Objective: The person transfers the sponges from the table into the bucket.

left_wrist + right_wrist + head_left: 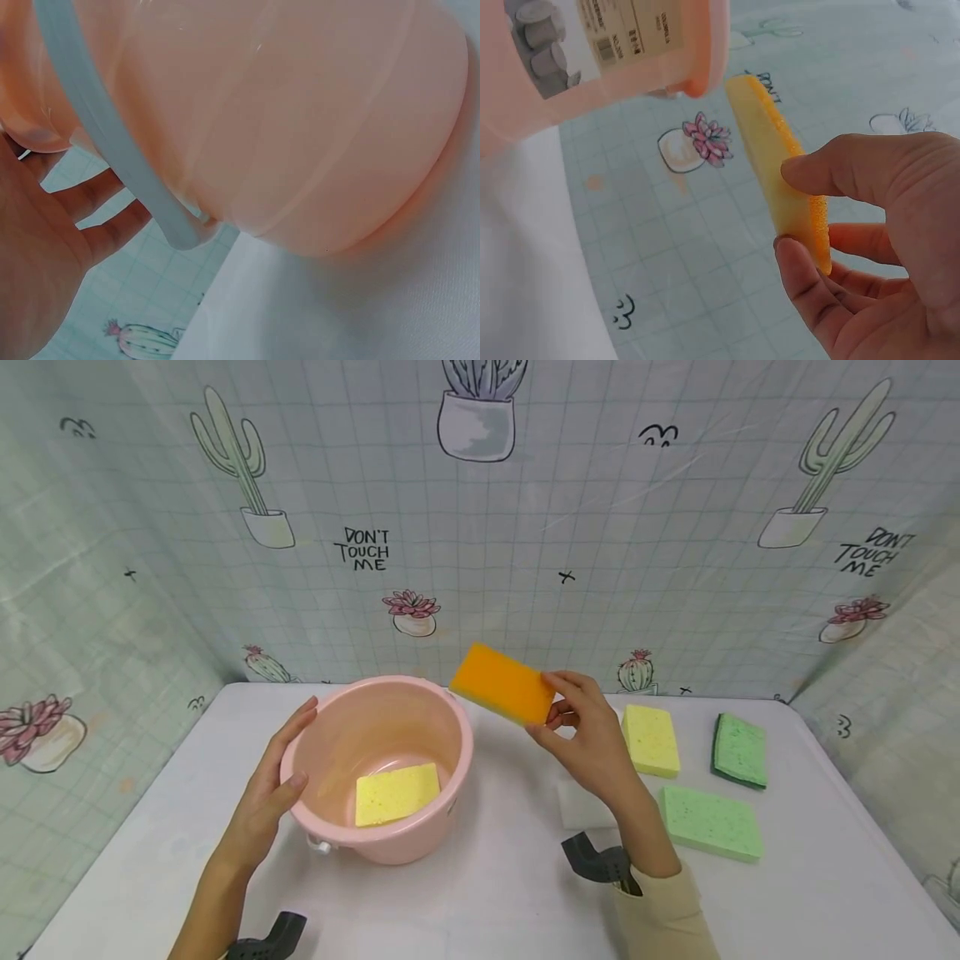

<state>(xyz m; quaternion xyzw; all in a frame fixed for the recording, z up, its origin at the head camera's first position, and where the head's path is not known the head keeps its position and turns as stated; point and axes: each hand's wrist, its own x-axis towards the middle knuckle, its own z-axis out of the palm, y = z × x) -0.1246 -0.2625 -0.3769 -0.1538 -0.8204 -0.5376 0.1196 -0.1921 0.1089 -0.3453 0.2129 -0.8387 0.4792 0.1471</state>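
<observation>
The left hand [264, 802] is placed at the left side of a round pink plastic bucket [420, 846]; its fingers are extended against the outside near the rim and are not curled around it. The bucket stands upright on the white tabletop [480, 902]. A white tubular handle [112, 135] hangs along its outer wall. One rectangular yellow sponge [397, 795] lies inside. The right hand [587, 739] pinches one end of a rectangular sponge with an orange face and a yellow body [504, 683] between thumb and fingers; this sponge is suspended tilted, just beside the bucket's right rim. Right of the bucket lie a second yellow sponge [650, 741], a green sponge with a dark green layer [740, 750], a light green rectangular sponge [711, 823], and a flat white block [583, 807], partly hidden by the right forearm.
</observation>
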